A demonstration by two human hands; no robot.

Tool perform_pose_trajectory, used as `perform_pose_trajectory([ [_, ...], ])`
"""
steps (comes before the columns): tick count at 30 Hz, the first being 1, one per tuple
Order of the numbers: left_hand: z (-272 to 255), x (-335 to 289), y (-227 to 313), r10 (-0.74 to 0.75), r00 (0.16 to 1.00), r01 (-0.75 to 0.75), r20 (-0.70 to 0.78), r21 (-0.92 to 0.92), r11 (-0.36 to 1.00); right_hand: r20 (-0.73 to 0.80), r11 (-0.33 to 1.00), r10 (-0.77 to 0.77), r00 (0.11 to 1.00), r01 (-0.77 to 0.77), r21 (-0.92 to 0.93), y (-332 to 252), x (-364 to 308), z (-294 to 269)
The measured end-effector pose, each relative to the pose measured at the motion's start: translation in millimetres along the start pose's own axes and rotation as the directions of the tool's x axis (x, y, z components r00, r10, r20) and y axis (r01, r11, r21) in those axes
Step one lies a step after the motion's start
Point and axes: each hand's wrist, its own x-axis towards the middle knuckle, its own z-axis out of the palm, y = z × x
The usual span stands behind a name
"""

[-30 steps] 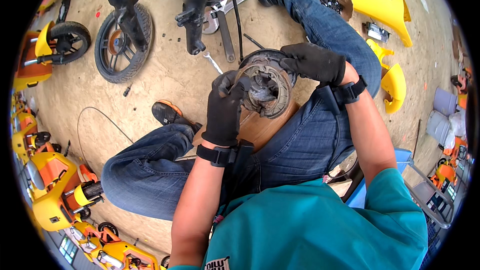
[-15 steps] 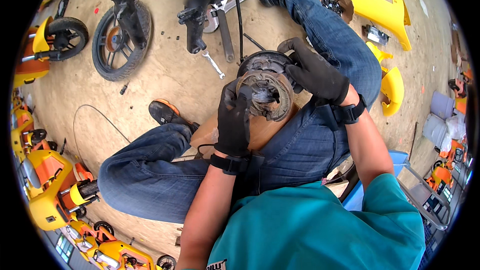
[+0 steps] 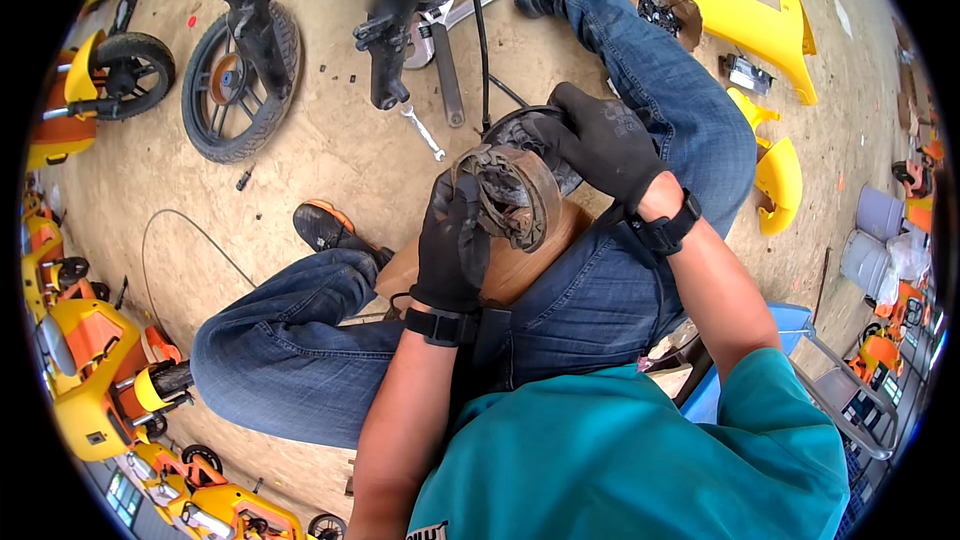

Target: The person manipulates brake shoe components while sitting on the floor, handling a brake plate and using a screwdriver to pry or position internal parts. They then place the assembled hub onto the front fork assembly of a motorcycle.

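The brake drum [image 3: 515, 190], a round, dirty metal part, sits at frame centre, above the person's lap and just above a brown board [image 3: 530, 260]. The left hand [image 3: 455, 245], gloved in black, grasps the drum's lower left edge. The right hand [image 3: 600, 145], also gloved, is clamped over its upper right side. A small wrench [image 3: 425, 133] lies on the floor [image 3: 330, 150] just upper left of the drum. A wheel [image 3: 240, 80] stands at upper left; yellow panels [image 3: 745, 10] lie at upper right.

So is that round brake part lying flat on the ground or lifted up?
Lifted and tilted: the brake part is off the ground, between the left hand and right hand.
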Motion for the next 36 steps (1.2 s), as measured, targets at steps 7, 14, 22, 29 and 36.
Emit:
perform_pose_trajectory([
  [7, -7.3, 3.0, 6.4, -0.052, 0.997, 0.055, 0.054, -0.055, 0.997, 0.057, 0.991, -0.013, 0.998, 0.006, 0.133, 11.3, 2.1, 0.8],
  [14, -16.4, 4.0, -20.6, -0.351, 0.929, 0.348, 0.122, -0.614, 0.708, 0.104, 0.923, -0.016, 0.994, -0.025, 0.384, 22.5, 0.5, -1.8],
  [22, -22.1, 0.7, -33.5, -0.408, 0.899, 0.349, 0.157, -0.82, 0.453, 0.02, 0.97, -0.086, 0.996, 0.079, 0.232, 26.6, 2.3, 10.8],
  [29, -26.3, -4.0, -47.2, -0.304, 0.946, 0.307, 0.113, -0.613, 0.728, 0.091, 0.995, 0.03, 0.995, -0.038, 0.092, 19.9, 3.7, 7.6],
  [36, -28.2, 1.0, -33.2, -0.12, 0.99, 0.117, 0.068, 0.042, 0.992, 0.091, 0.878, -0.077, 0.993, 0.024, 0.479, 34.6, 0.3, 1.8],
])
